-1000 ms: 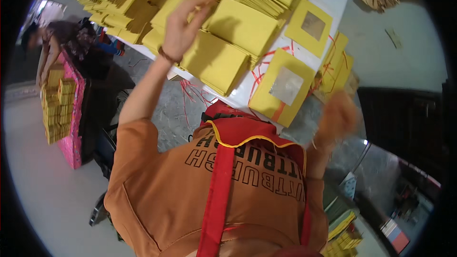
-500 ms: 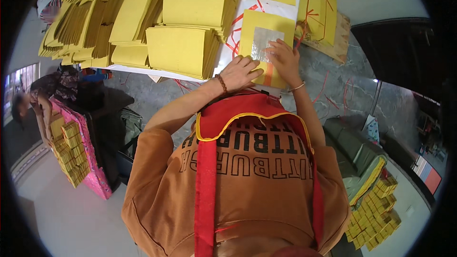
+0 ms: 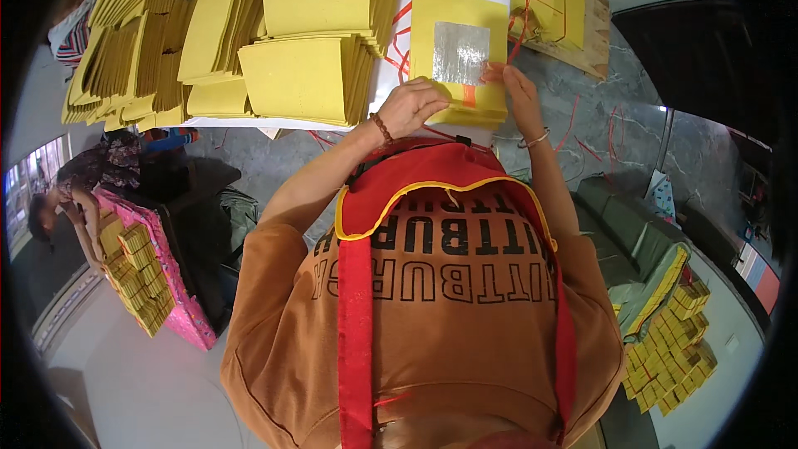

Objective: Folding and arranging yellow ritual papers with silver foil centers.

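Note:
A yellow paper sheet (image 3: 422, 29) with a shiny silver square (image 3: 461, 51) and an orange-red strip below it lies at the near edge of the table. Its near edge is raised into a fold. My left hand (image 3: 411, 108) pinches this near edge at the left corner, fingers together. At the right side my right hand (image 3: 519, 98) holds the sheet's edge between thumb and fingers; some fingertips overlap the paper. Whether one sheet or several lie in the stack under my hands, I cannot tell.
Stacks of folded yellow paper (image 3: 295, 79) cover the table's left. Red ties (image 3: 402, 12) lie beside the sheet. Tied yellow bundles (image 3: 573, 8) rest on a wooden board (image 3: 597, 33) at right. Another person (image 3: 79, 187) works at far left. More bundles (image 3: 669, 357) stand lower right.
My right hand has moved from over the silver square to the sheet's right edge. The near edge has been folded up, and my left hand has come to its corner. The view has shifted slightly.

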